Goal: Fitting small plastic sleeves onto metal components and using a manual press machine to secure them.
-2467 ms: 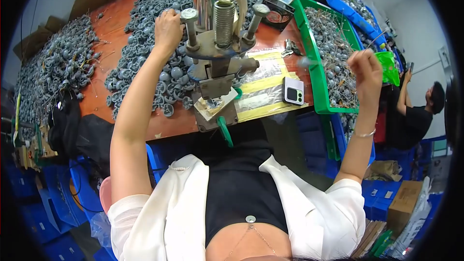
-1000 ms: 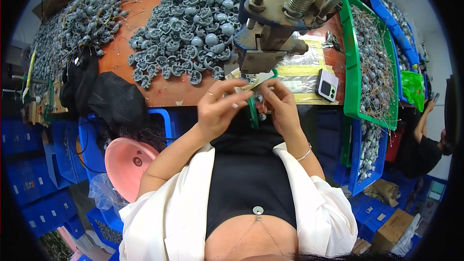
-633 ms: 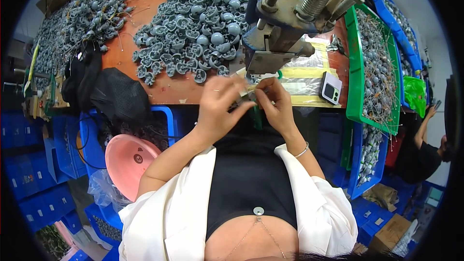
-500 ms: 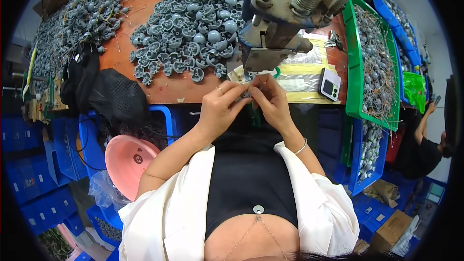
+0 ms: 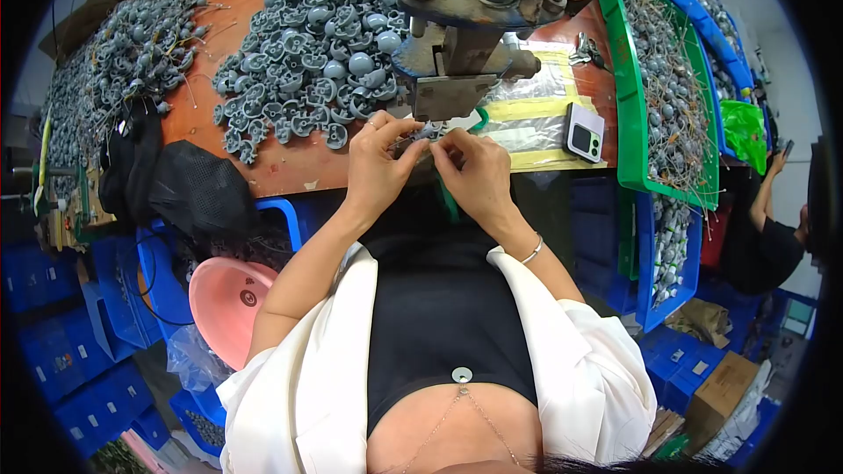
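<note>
Below the press head, my left hand [image 5: 378,167] pinches a small grey plastic part [image 5: 428,132] between thumb and fingers. Beside it my right hand [image 5: 476,174] is closed, its thumb and fingertips drawn together close to that part; whatever they hold is hidden. The metal press [image 5: 457,79], with thick springs and bolts, stands just beyond my fingers. Left of it a large heap of grey half-round plastic shells [image 5: 325,44] covers the orange-red tabletop [image 5: 290,167].
Grey parts with wires [image 5: 123,53] are heaped at the far left, near a black mesh bag [image 5: 198,189]. A phone [image 5: 583,133] lies right of the press, by a green crate [image 5: 625,88] of wired pieces. A pink basin [image 5: 219,298] sits low left. Another person [image 5: 764,237] is at far right.
The press and table have shifted left and up in the picture. My hands have drawn slightly apart, and more of the grey part shows between them.
</note>
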`<act>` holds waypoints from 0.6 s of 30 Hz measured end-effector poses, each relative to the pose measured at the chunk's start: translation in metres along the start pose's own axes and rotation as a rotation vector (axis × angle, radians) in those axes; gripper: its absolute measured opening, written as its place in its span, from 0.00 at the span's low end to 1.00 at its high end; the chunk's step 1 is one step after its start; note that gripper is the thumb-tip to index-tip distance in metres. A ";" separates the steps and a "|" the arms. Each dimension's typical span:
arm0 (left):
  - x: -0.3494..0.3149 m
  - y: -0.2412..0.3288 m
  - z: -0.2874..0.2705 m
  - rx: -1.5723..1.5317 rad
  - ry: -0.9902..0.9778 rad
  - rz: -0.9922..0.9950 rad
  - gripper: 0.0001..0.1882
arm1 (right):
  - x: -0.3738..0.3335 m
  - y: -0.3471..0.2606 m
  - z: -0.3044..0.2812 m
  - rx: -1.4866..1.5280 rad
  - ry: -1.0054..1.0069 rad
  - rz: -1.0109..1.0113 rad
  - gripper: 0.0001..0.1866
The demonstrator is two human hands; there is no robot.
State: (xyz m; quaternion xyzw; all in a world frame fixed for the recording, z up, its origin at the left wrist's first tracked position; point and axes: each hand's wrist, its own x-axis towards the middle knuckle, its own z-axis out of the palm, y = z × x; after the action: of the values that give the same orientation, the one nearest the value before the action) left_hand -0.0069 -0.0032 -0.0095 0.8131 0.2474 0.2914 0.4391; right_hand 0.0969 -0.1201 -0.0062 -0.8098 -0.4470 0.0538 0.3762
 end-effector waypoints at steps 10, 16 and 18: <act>0.000 0.006 0.003 0.129 -0.016 -0.018 0.10 | 0.088 0.046 -0.070 0.433 0.193 -0.007 0.10; -0.003 -0.003 0.006 0.201 0.028 0.048 0.09 | 0.152 -0.031 -0.112 0.936 -0.050 -0.082 0.20; -0.006 0.002 0.005 0.185 0.055 0.032 0.10 | 0.131 -0.036 -0.114 0.836 0.210 -0.418 0.16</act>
State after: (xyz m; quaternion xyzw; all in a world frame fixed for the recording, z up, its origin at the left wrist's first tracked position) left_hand -0.0078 -0.0110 -0.0111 0.8457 0.2721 0.2967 0.3504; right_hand 0.1990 -0.0727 0.1312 -0.4826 -0.5000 0.0701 0.7157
